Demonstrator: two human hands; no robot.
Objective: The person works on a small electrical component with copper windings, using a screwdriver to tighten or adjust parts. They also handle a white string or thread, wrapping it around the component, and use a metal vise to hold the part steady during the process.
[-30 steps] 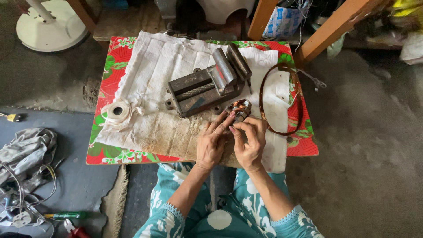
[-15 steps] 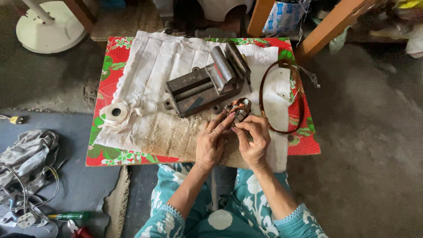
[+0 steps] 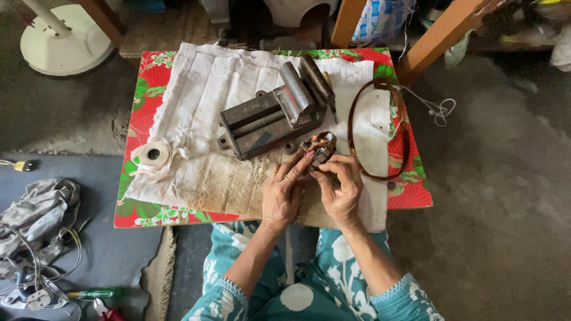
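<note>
Both hands work on a small metal part wound with copper wire (image 3: pixel 320 145), held just above a low table. My left hand (image 3: pixel 284 193) pinches it from the left with its fingertips. From the right, my right hand (image 3: pixel 341 189) grips it with fingers curled. Just beyond the part a grey metal vise (image 3: pixel 275 112) lies on a dirty white cloth (image 3: pixel 208 95). A loop of copper wire (image 3: pixel 376 131) lies to the right of the hands.
A roll of white tape (image 3: pixel 153 154) sits on the cloth's left edge. The table has a red floral cover (image 3: pixel 138 119). On the floor at left lie a grey rag (image 3: pixel 35 211), wires and a green-handled screwdriver (image 3: pixel 98 293). Wooden legs (image 3: pixel 440 35) stand behind.
The hands have stayed on the wound part with only small finger shifts. The view has drifted slightly.
</note>
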